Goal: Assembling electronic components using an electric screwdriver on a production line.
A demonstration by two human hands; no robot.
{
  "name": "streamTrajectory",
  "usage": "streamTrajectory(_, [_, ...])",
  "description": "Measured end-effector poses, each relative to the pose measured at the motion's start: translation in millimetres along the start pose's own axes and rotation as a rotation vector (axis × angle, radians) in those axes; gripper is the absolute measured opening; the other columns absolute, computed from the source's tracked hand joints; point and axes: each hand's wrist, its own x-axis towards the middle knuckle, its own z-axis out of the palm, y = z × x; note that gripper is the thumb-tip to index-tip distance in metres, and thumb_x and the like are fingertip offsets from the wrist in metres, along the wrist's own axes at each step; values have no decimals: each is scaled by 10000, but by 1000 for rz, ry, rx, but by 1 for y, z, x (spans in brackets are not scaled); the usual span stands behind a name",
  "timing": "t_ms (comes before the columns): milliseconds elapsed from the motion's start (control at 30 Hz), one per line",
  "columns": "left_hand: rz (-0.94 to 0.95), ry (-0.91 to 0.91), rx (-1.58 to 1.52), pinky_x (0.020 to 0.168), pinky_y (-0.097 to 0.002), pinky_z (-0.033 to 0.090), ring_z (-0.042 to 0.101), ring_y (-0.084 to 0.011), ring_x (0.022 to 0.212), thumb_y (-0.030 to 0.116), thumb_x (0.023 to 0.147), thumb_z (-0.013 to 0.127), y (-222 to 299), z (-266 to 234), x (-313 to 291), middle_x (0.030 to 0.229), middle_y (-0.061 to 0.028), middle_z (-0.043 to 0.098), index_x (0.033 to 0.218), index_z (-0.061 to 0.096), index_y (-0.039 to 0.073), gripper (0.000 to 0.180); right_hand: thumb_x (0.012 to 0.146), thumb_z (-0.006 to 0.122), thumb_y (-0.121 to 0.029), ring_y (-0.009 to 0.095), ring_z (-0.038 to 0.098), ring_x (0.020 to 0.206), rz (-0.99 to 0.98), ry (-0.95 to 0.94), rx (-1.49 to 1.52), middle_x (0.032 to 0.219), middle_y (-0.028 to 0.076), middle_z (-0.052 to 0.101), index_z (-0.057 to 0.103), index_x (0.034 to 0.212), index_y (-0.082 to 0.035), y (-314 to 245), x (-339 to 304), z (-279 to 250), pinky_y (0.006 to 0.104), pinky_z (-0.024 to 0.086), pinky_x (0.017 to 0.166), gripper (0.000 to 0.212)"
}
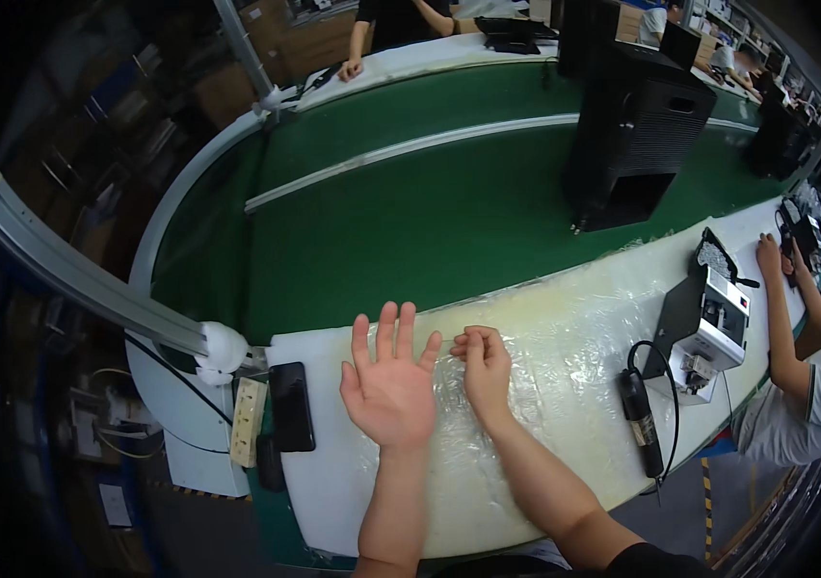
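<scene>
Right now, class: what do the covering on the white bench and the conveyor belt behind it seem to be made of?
Bench covering: apparently thin clear plastic film over white padding; it wrinkles and glints. Conveyor belt: probably rubbery or vinyl sheet, matte green, flat and seamless. The left hand and right hand hover above the film.

both forearms were bare from wrist to elbow, with no watch, ring or glove on the left hand (388,385) or the right hand (484,368). a dark short sleeve (644,562) showed at the upper right arm, near the picture's lower edge.
</scene>
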Motion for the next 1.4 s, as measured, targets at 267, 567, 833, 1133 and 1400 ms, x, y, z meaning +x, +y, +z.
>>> streamTrajectory(267, [-5, -101, -26, 1058, -557, 386, 338, -332, 1401, 440, 1030, 377, 11, 14, -4, 1450, -160, 410, 1397, 414, 120, 488, 1017, 503, -125, 154, 670, 769, -15, -24, -15, 897, 119, 682, 598, 1070, 46, -4, 0, 0, 276, 531, 720, 203])
streamTrajectory(567, [-226, -250, -159, 581, -352, 348, 397, -191, 639, 253, 1010, 453, 17, 1, -9, 763, -41, 451, 865, 486, 91, 221, 1021, 498, -116, 144, 662, 767, -22, -24, -31, 896, 111, 679, 598, 1062, 42, -3, 2, 0, 269, 529, 715, 192])
streamTrajectory(833, [-263, -310, -176, 572, -340, 354, 410, -192, 618, 250, 1013, 457, 17, 1, -13, 766, -50, 462, 877, 481, 88, 214, 1022, 501, -115, 138, 659, 766, -8, -25, -37, 896, 107, 680, 603, 1055, 38, -3, -1, 1, 267, 526, 709, 187])
streamTrajectory(1133, [-245, -276, -96, 489, -307, 343, 403, -153, 507, 260, 1068, 398, 15, 1, -16, 718, -24, 482, 1107, 614, 45, 307, 1023, 500, -108, 134, 651, 766, -12, -30, -35, 891, 101, 674, 602, 1053, 39, -3, -1, 1, 261, 519, 716, 181])
streamTrajectory(1400, [-234, -307, -63, 467, -284, 331, 395, -125, 496, 262, 1078, 392, 11, -1, -15, 701, -4, 473, 1193, 620, 58, 327, 1026, 499, -111, 129, 644, 761, -18, -33, -23, 885, 96, 668, 600, 1055, 37, -2, 0, 0, 257, 518, 711, 182])
